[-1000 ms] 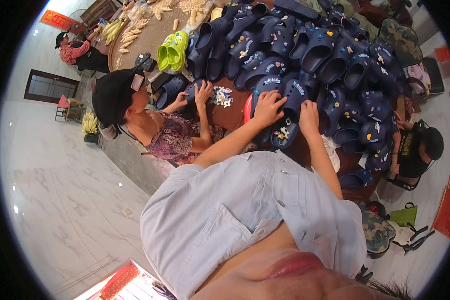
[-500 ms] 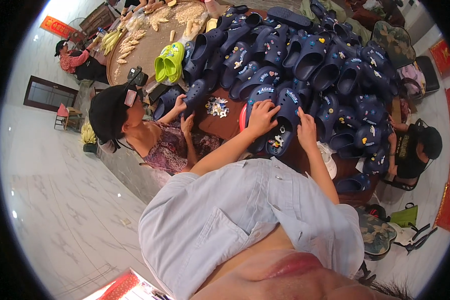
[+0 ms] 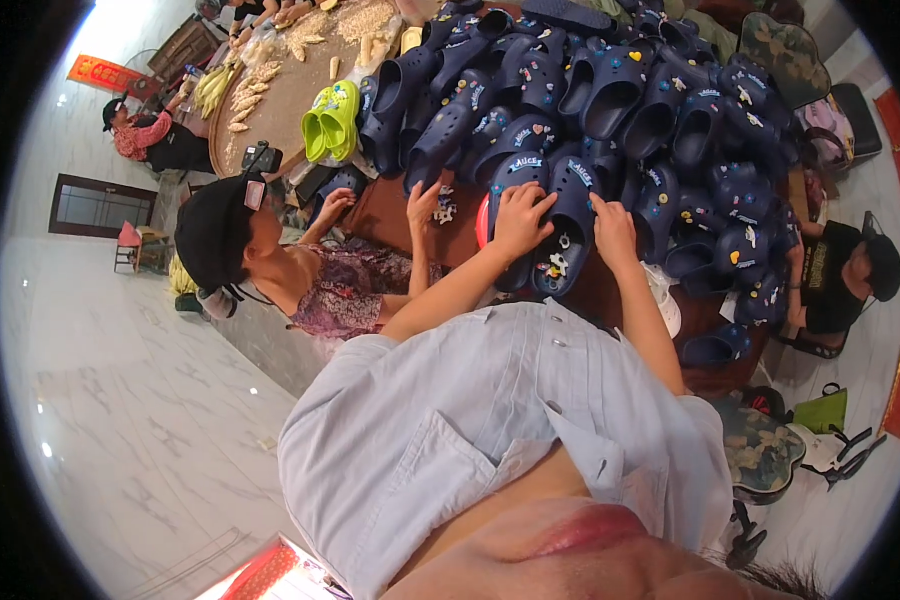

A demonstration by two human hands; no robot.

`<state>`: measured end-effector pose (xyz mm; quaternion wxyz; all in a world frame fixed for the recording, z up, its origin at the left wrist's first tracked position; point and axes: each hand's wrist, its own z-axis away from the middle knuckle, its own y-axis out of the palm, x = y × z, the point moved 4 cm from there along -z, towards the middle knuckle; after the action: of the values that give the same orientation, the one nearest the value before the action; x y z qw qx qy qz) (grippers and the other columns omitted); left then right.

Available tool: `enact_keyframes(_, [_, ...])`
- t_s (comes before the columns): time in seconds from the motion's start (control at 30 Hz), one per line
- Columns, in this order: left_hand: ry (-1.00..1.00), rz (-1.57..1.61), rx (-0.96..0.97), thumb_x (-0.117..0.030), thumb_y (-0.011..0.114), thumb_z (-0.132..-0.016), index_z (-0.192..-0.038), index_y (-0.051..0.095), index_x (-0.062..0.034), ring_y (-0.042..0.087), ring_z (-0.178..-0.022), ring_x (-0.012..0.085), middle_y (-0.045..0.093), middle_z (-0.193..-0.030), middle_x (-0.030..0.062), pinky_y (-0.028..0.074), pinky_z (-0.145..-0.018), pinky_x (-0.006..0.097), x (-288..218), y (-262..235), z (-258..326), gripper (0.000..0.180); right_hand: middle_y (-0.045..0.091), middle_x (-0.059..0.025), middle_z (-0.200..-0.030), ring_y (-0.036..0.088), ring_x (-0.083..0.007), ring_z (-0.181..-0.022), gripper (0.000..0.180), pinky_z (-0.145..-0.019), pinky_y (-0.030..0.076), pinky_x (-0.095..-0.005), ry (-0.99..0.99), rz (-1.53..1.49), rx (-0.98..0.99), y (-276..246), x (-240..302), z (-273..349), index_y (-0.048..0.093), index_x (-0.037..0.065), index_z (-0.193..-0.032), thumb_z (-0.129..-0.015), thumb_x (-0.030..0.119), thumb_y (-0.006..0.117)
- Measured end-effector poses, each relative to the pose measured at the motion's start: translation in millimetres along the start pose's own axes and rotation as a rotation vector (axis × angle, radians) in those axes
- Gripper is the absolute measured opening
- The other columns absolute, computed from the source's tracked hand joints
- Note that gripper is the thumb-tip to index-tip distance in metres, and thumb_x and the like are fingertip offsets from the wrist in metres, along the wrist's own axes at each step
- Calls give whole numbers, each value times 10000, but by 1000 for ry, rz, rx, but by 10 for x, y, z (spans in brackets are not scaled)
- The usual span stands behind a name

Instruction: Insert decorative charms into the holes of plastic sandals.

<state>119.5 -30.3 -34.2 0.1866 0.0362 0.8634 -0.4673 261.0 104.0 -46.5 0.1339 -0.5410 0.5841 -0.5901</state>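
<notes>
Two navy foam clogs stand side by side before me, toes pointing away, each with small charms on its toe. Over the opening of the left clog (image 3: 518, 172) lies my left hand (image 3: 523, 220), its curled fingers reaching the inner edge of the right clog (image 3: 574, 205). My right hand (image 3: 615, 235) has its thumb and fingertips closed at the right clog's outer rim; whether a charm is between them is hidden. Several loose charms (image 3: 553, 266), white and yellow ones among them, lie inside the right clog, toward its heel.
A large heap of navy clogs (image 3: 620, 95) covers the table beyond. Lime-green clogs (image 3: 330, 120) stand by a round tray (image 3: 270, 130) of corn. On my left a co-worker's hand (image 3: 423, 205) is beside a charm pile (image 3: 445, 205); another person (image 3: 840, 275) sits right.
My hands stay on the same pair of clogs, almost unmoved. The co-worker on the left has let go of a clog, and one of their hands has moved right, toward the heap.
</notes>
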Motion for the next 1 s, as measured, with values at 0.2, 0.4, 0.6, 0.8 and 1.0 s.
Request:
enact_keyframes(0.2, [-2,7,-5,-167,742,-631,-1133,665,-113,550,-1147,269,601,-1062,75,389,-956,445,2,5,17,511,641,-182,-1009,611,-344,-956,403,-863,470,-439,81,-50,85,-72,27,-29,606,78,-1246,-846,38,579])
enact_keyframes(0.4, [2,7,-11,-175,738,-636,-1119,671,-112,546,-1139,269,598,-1049,78,383,-961,439,-8,-9,18,491,625,-205,-1084,605,-373,-1005,448,-903,473,-442,154,-91,137,-43,-25,86,576,105,-1290,-846,63,607])
enact_keyframes(0.6, [11,24,-17,-174,741,-629,-1112,671,-109,544,-1138,269,596,-1056,79,383,-960,437,-14,-8,54,492,600,-213,-1206,572,-363,-1125,491,-979,448,-418,-27,-311,-11,11,-22,309,546,73,-1314,-834,-13,594])
enact_keyframes(0.8, [12,18,-1,-177,755,-613,-1105,673,-119,544,-1150,268,601,-1061,75,390,-953,438,-3,37,37,503,628,-175,-1112,589,-350,-1056,360,-931,462,-405,150,-383,-65,-1,-186,411,604,39,-1215,-861,-15,561])
enact_keyframes(1.0, [32,-21,-25,-212,749,-628,-1073,685,-130,558,-1133,267,614,-1033,79,392,-957,446,43,27,29,457,681,-124,-999,614,-300,-978,262,-863,484,-383,132,-312,-180,-189,-136,407,663,39,-1113,-865,25,580])
